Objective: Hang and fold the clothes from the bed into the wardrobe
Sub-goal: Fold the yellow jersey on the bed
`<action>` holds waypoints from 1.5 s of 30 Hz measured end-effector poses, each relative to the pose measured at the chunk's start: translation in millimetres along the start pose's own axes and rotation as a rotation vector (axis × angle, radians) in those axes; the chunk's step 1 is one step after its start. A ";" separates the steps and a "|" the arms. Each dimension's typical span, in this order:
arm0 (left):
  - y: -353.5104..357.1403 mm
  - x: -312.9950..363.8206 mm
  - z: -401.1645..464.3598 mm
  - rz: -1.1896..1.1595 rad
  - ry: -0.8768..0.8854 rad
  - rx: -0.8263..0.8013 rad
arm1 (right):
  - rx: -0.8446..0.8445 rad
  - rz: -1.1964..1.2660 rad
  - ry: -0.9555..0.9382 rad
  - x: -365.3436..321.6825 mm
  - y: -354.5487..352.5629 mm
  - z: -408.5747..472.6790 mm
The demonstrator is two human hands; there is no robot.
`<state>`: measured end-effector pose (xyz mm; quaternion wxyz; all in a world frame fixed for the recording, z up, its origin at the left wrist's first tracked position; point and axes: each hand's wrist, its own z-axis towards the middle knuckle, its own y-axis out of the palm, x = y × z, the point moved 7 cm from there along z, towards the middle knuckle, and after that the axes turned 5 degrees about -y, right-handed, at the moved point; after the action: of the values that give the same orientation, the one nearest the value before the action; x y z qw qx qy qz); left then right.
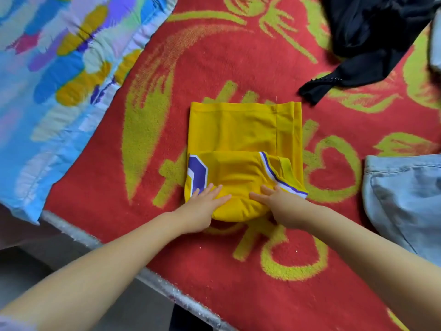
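2 hands work 1 garment: the yellow jersey (243, 139), trimmed in purple and white, lies folded into a compact rectangle at the centre of the red bedspread (238, 68). Its near end is doubled up over the rest. The left hand (202, 209) rests on that flap at its 7 o'clock corner, fingers straight and spread, pressing flat. The right hand (279, 206) rests on the 5 o'clock corner, fingers also extended on the cloth and nothing gripped.

By my reading this fold is nearly finished, perhaps 1 more turn or a smoothing away from done, yet the task as a whole looks far from finished. A black garment (372, 32) lies crumpled at 1 o'clock from the jersey, and pale blue jeans (405, 199) lie loose at 4 o'clock, both unfolded. A multicoloured quilt (59, 68) covers the 10 o'clock side. No wardrobe or hanger shows, so I cannot tell how much has been put away.
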<state>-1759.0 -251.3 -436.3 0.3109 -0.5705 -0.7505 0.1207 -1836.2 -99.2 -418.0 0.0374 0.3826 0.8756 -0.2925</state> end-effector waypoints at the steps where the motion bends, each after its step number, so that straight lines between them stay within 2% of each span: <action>1: -6.3 2.1 -8.8 -0.124 0.007 -0.128 | -0.087 0.065 -0.039 -1.2 -5.4 -9.4; 3: -28.5 1.2 -25.2 -0.318 -0.002 -0.293 | -0.215 0.178 -0.041 0.7 -26.7 -30.6; 5: -62.2 -2.6 -32.8 -0.423 0.001 -0.312 | -0.215 0.224 -0.027 9.6 -61.7 -41.5; 7: -99.7 -16.6 -24.0 -0.447 -0.044 -0.251 | -0.115 0.233 -0.015 24.2 -99.9 -39.2; 9: -138.3 -29.8 -4.1 -0.471 -0.044 -0.170 | 0.079 0.196 0.037 43.9 -138.3 -27.0; 11: -175.2 -45.4 21.0 -0.438 -0.070 0.016 | 0.318 0.146 0.134 65.0 -165.2 -10.2; 13: -205.9 -56.9 36.3 -0.265 -0.117 0.418 | 0.523 0.120 0.256 77.8 -170.6 0.3; 14: -208.4 -54.9 36.3 -0.221 -0.124 0.577 | 0.585 0.097 0.302 77.8 -165.6 3.3; 16: -185.8 -38.7 36.1 -0.127 -0.073 0.701 | 0.610 0.041 0.283 63.3 -138.9 11.4; 18: -130.6 -16.1 38.9 0.089 -0.002 0.647 | 0.540 -0.040 0.175 38.6 -94.4 22.3; 20: -67.9 -2.6 42.3 0.281 0.007 0.534 | 0.459 -0.082 0.155 28.6 -48.7 31.8; 22: -27.7 -3.1 51.2 0.329 -0.060 0.471 | 0.465 -0.092 0.194 32.8 -23.2 40.9; 24: -18.0 -5.3 61.4 0.270 -0.137 0.483 | 0.517 -0.097 0.227 37.5 -18.7 48.8; 29: -49.2 -0.6 71.4 0.203 -0.217 0.507 | 0.526 -0.152 0.260 39.8 -41.8 52.8; 33: -94.9 3.6 47.5 0.112 -0.192 0.383 | 0.452 -0.093 0.259 33.1 -83.8 23.2; 39: -163.9 12.1 -51.5 0.074 -0.168 0.393 | 0.447 -0.106 0.222 -25.5 -154.4 -59.4; 45: -171.3 4.2 -187.3 0.081 -0.233 0.528 | 0.544 -0.235 0.086 -127.5 -184.2 -134.6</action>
<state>-1780.3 -334.6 -197.5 0.3551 -0.4818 -0.7004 0.3889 -1852.4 -207.8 -180.8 -0.1378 0.2868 0.8041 -0.5022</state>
